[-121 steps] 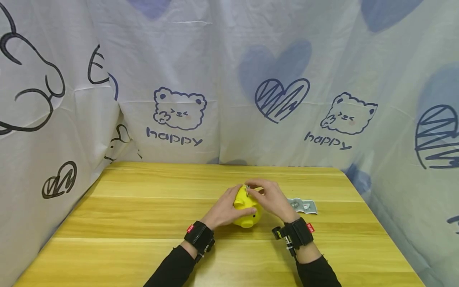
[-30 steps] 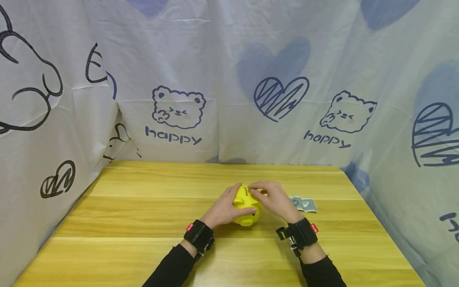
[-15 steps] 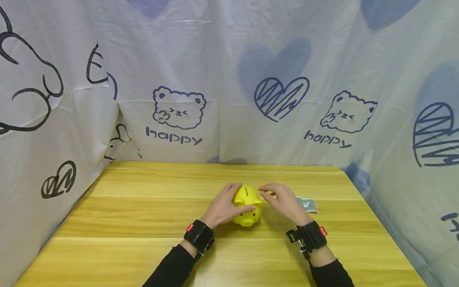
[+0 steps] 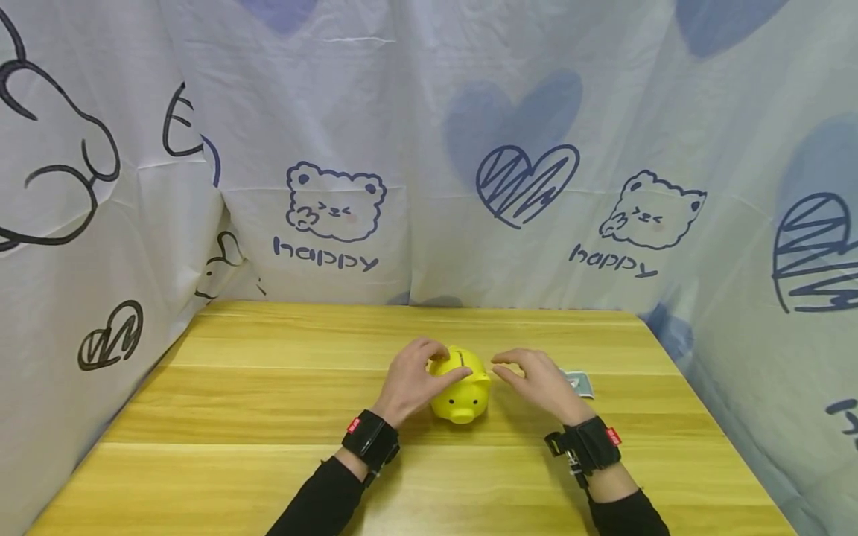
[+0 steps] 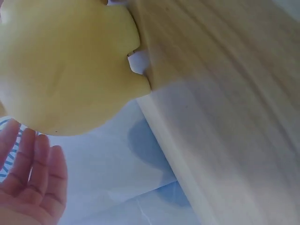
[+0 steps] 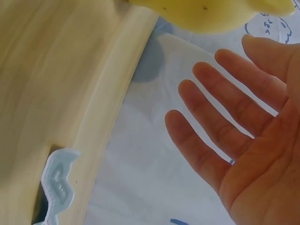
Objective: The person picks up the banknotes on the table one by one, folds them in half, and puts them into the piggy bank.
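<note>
A yellow piggy bank (image 4: 461,406) stands upright on the table, its snout toward me and the dark slot on its back in sight. My left hand (image 4: 407,381) is at its left side, with the thumb reaching over the top in the head view. In the left wrist view the fingers (image 5: 57,173) are nearly straight beside the pig's rounded body (image 5: 70,65). To the pig's right, my right hand (image 4: 541,383) hovers with nothing in it; its fingers (image 6: 201,154) are spread in the right wrist view. Behind that hand lies a creased grey-green banknote (image 4: 580,384), partly hidden.
The wood-grain table (image 4: 281,417) reaches back to a white cloth curtain (image 4: 429,112) with hearts and bear drawings. More of this cloth hangs at the left and right sides. In the right wrist view the wavy note (image 6: 58,183) lies near the table's edge.
Earlier, my right fingers were at the slot with a small greenish piece; now they are off to the right, holding nothing. My left hand has loosened from the pig and shifted slightly left.
</note>
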### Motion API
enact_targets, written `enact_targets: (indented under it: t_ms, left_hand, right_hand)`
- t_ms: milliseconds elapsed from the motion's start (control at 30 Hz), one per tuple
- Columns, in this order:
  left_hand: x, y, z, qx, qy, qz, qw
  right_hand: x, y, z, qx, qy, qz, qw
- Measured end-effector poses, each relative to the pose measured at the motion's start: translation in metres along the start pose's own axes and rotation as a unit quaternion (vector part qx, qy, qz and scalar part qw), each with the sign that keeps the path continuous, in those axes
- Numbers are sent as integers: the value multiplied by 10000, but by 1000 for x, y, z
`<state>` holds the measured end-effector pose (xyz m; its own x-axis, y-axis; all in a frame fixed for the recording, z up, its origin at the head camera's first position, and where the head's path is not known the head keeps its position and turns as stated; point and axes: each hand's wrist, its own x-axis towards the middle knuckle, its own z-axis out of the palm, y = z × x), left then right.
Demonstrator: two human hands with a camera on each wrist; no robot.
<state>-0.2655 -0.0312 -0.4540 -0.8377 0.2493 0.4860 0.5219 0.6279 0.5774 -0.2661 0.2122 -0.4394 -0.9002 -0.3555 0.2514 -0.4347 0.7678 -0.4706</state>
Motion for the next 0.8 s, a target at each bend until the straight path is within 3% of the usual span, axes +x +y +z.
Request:
enact_targets:
  t_ms: [200,367,800]
  left_hand:
    - [2,2,-1,-182,419,432,9980]
    - [0,6,-3,-153,640,766,9949]
    - [-1,17,-3,234,632,1481,9867]
  right_hand:
    - [-7,15,-5,-155,-75,-94,9998]
    - [-17,32,-11,-223,-243,98,9994]
    - [-30,62,-31,47,-530,531,9972]
